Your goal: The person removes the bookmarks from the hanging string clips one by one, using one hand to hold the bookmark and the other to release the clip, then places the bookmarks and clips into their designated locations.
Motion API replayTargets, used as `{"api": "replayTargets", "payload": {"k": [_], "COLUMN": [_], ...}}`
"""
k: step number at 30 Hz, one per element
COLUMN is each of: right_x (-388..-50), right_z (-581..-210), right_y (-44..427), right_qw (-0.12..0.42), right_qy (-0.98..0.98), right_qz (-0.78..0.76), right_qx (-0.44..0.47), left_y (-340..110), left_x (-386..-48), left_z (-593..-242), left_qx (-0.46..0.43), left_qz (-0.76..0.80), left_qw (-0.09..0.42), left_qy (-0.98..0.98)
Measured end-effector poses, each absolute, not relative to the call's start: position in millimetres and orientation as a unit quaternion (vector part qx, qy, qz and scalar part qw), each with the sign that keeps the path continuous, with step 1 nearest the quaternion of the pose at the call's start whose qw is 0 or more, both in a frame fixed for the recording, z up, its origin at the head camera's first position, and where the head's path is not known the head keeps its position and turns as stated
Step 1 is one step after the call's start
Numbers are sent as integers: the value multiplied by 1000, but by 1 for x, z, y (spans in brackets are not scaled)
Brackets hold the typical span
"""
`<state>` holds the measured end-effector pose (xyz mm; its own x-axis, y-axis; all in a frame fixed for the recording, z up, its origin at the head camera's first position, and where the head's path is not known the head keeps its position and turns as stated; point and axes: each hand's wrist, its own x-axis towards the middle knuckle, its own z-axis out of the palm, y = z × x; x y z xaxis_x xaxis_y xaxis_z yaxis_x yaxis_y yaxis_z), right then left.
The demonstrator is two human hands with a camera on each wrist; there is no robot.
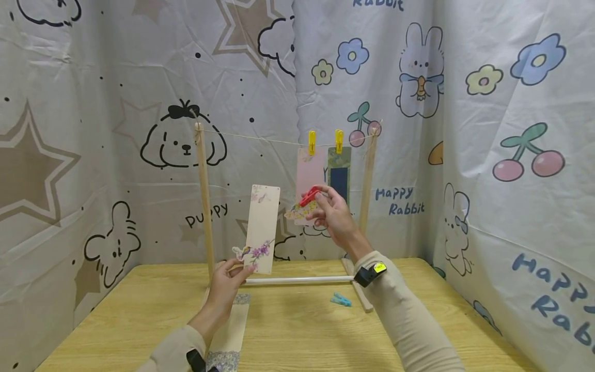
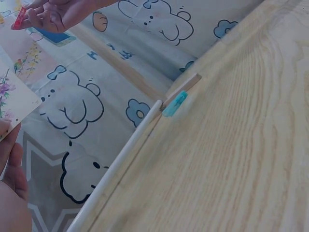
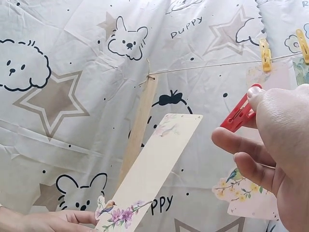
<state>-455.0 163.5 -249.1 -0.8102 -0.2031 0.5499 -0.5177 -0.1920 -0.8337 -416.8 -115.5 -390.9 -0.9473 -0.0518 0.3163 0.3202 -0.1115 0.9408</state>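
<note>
My left hand [image 1: 226, 285] pinches the lower end of a cream bookmark [image 1: 263, 222] printed with purple blossoms and a bird, holding it nearly upright below the string. To the right, my right hand [image 1: 335, 214] holds a red clothespin [image 3: 240, 110] between thumb and fingers. Behind that hand, a pink bookmark [image 1: 309, 173] hangs from the string [image 1: 260, 138] by a yellow clothespin [image 1: 312, 142]. Beside it a green and blue bookmark [image 1: 339, 160] hangs from another yellow clothespin [image 1: 339, 141]; the right hand partly hides both.
Two wooden posts [image 1: 204, 201] carry the string, with a white rod [image 1: 299, 280] joining them low down. A blue clothespin [image 1: 341, 299] lies on the wooden table [image 1: 297, 336] near the right foot. Another patterned bookmark [image 1: 231, 330] lies at the front left, partly under the left arm.
</note>
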Motion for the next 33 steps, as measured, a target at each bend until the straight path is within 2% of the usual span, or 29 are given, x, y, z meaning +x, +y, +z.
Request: {"api": "replayTargets", "payload": {"k": [33], "right_x": [-445], "right_z": [-306], "right_y": [183], "right_qw": [77], "right_qy": [-628], "right_qz": [727], "right_qx": [267], "left_y": [-131], "left_x": [-393], "left_z": [-420], "left_qx": [-85], "left_qz": [-740], "left_qw": [124], "left_qy": [-655]}}
